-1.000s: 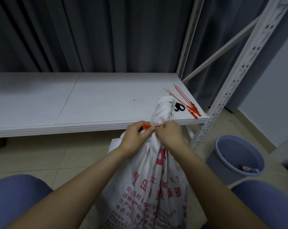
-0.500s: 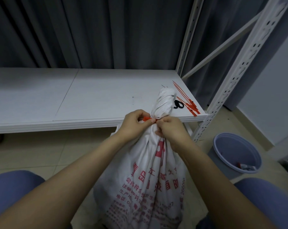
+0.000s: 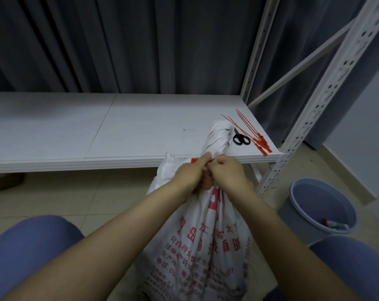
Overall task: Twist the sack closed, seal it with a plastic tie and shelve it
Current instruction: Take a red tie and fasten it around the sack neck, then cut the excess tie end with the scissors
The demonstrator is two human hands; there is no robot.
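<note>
Sack (image 3: 208, 246) stands on the floor between the person's knees, front of the shelf (image 3: 119, 127). Both hands are at its neck, knuckles touching: left hand (image 3: 189, 173) pinches the red plastic tie (image 3: 193, 160), right hand (image 3: 228, 172) is curled on the sack neck; what its fingertips hold is hidden. Long axis is near upright, and the twisted top (image 3: 218, 137) points up and away, overlapping the shelf's front edge. Spare ties (image 3: 259, 142) and scissors (image 3: 240, 139) lie at the shelf's right front corner, just right of the sack top. The shelf is bare to the left. Bin (image 3: 310, 213) sits on the floor to the right, by the upright post (image 3: 327, 90).
</note>
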